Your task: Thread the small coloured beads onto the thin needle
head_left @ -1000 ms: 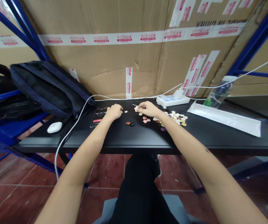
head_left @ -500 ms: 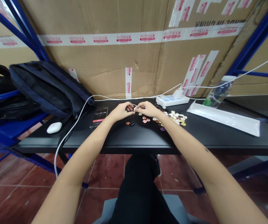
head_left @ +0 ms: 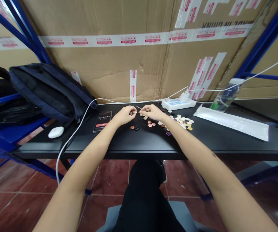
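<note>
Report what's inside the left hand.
A small pale button shows at the fingertips of the left hand. The back of the hand and curled fingers cover the palm, so anything else in there cannot be seen.

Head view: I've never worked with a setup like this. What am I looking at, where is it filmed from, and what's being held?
There is no robot here, just a person's two bare hands. The camera is worn on the head, looking forward and down. The left hand pinches a small pale piece; the right hand holds a thin pale rod. On the black table lie scattered button-like pieces in several colours, a phone, a white case, a power strip and a long white packet. A clear bottle leans behind the packet.
</note>
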Tool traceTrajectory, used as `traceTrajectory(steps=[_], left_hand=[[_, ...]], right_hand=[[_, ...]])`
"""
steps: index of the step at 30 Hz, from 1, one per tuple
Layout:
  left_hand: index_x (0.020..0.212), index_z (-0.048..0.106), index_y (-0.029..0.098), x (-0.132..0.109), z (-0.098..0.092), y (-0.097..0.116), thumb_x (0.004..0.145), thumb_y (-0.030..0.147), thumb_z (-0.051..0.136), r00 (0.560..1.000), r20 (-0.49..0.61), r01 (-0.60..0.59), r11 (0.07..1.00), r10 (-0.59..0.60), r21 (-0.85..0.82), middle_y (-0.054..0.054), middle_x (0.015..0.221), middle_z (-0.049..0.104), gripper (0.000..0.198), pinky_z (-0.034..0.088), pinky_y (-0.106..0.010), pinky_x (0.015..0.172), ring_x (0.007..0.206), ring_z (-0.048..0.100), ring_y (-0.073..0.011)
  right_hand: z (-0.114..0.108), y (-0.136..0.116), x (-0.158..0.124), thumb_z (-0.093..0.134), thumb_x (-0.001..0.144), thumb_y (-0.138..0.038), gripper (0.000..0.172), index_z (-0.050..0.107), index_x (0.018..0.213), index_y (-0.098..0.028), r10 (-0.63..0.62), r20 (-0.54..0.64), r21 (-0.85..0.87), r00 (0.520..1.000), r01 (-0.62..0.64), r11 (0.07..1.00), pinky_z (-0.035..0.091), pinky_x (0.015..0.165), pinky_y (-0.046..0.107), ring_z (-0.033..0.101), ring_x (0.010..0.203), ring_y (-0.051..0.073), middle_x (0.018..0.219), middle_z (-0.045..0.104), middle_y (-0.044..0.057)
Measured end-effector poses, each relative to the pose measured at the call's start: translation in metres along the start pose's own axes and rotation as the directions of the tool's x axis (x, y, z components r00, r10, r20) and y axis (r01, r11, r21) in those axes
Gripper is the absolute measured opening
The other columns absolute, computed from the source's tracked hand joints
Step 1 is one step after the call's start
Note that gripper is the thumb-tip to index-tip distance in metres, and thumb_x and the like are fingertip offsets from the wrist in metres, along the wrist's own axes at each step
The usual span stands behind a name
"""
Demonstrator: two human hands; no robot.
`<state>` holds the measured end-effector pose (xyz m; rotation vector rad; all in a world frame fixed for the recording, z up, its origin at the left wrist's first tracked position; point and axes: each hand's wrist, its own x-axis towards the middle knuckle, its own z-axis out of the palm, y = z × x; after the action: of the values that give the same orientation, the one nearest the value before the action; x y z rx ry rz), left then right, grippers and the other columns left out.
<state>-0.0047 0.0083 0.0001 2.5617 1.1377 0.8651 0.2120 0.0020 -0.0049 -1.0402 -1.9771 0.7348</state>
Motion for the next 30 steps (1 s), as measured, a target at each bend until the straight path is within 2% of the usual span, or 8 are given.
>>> traceTrajectory(steps=[4,10,16,23,26,30], left_hand=[[0.098,0.073,0.015,-0.001,-0.006,-0.006,0.089,0.021,0.06,0.999,0.036,0.031,0.975,-0.04,0.218,-0.009,0.095,0.07,0.017,0.052,-0.032,0.081,0.081,0.065,-0.0198],[0.1,0.076,0.018,-0.004,-0.009,-0.004,0.088,0.024,0.064,0.99,0.104,0.055,0.932,-0.098,0.358,-0.009,0.103,0.068,0.018,0.051,-0.031,0.081,0.086,0.066,-0.0214],[0.101,0.076,0.02,-0.005,-0.01,0.002,0.089,0.025,0.063,0.984,0.125,0.071,0.92,-0.128,0.386,-0.008,0.102,0.069,0.018,0.05,-0.03,0.08,0.085,0.066,-0.021],[0.105,0.075,0.02,-0.006,-0.012,0.006,0.09,0.03,0.066,0.978,0.125,0.102,0.91,-0.164,0.402,-0.008,0.106,0.071,0.02,0.05,-0.033,0.085,0.09,0.067,-0.0226],[0.106,0.075,0.019,-0.005,-0.012,0.003,0.091,0.03,0.064,0.981,0.116,0.095,0.904,-0.157,0.416,-0.009,0.109,0.072,0.022,0.051,-0.034,0.088,0.095,0.067,-0.0239],[0.108,0.075,0.018,-0.002,-0.008,-0.006,0.092,0.023,0.061,0.982,0.135,0.072,0.918,-0.134,0.389,-0.009,0.111,0.073,0.022,0.051,-0.033,0.09,0.1,0.068,-0.0234]], right_hand=[[0.0,0.001,0.0,0.067,0.086,-0.034,0.022,0.074,0.085,-0.013,0.001,-0.01,-0.03,1.0,-0.002,1.0,0.05,0.07,0.028,0.066,0.077,0.018,0.086,0.076,0.01],[-0.001,-0.003,-0.003,0.069,0.085,-0.034,0.023,0.076,0.087,-0.013,0.025,-0.017,-0.094,1.0,-0.027,0.995,0.049,0.067,0.028,0.063,0.071,0.016,0.082,0.073,0.008],[-0.002,-0.005,-0.004,0.069,0.088,-0.033,0.021,0.075,0.088,-0.013,0.026,-0.017,-0.108,1.0,-0.028,0.994,0.049,0.067,0.028,0.062,0.068,0.015,0.082,0.073,0.008],[-0.001,-0.004,-0.002,0.068,0.089,-0.029,0.019,0.076,0.089,-0.012,0.016,-0.005,-0.151,1.0,-0.017,0.988,0.05,0.073,0.029,0.064,0.076,0.017,0.089,0.076,0.01],[-0.001,-0.004,-0.004,0.067,0.089,-0.031,0.021,0.076,0.089,-0.012,0.009,-0.009,-0.136,1.0,-0.01,0.991,0.05,0.073,0.029,0.065,0.075,0.017,0.089,0.076,0.01],[-0.002,-0.004,-0.004,0.067,0.089,-0.032,0.021,0.076,0.089,-0.013,0.009,-0.014,-0.161,1.0,-0.011,0.987,0.05,0.071,0.029,0.065,0.073,0.017,0.086,0.076,0.009]])
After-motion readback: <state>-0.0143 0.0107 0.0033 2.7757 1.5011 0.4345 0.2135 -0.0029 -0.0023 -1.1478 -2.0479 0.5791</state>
